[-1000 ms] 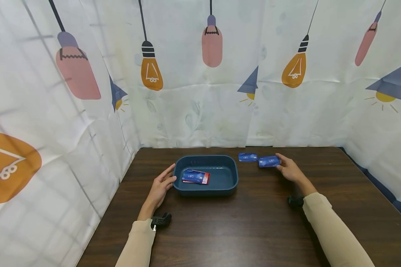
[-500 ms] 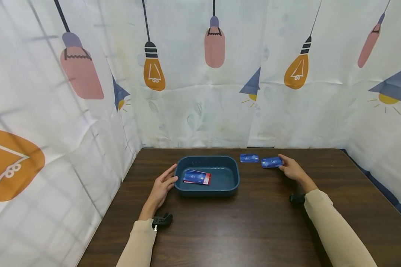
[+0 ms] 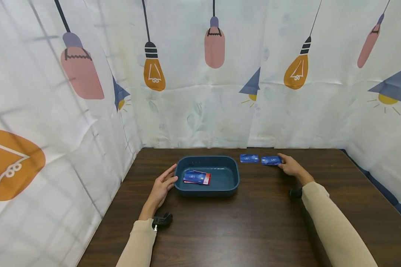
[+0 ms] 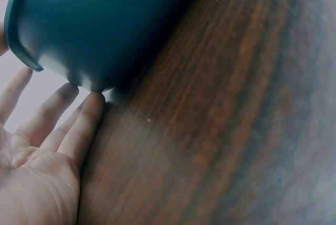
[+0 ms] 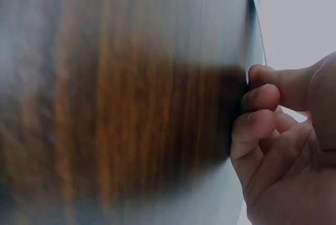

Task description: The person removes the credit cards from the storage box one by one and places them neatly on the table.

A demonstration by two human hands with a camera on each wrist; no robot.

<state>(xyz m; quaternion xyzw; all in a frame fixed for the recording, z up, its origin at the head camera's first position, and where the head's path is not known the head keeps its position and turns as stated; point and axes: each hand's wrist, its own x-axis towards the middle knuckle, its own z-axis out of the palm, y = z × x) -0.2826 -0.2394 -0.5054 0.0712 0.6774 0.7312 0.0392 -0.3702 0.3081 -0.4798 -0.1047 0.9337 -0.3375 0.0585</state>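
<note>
Lamp-print cloth (image 3: 200, 126) hangs behind the brown table (image 3: 240, 230). I see the right hand (image 3: 292, 167) pinching a card (image 3: 270, 160), right of the tray (image 3: 205, 193); I judge the card light, stiff and slick, best taken by opposite edges. The left hand (image 3: 159, 190), fingers extended, touches the tray.

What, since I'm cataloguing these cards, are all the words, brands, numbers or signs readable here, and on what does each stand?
"VIP", probably: top blue card in the tray.
"VIP", probably: loose blue card on the table.
"VIP", probably: held blue card, pinched by the right hand.
Too small to read: the blue cards' finer print and anything on the red-and-white card under the top one.
</note>
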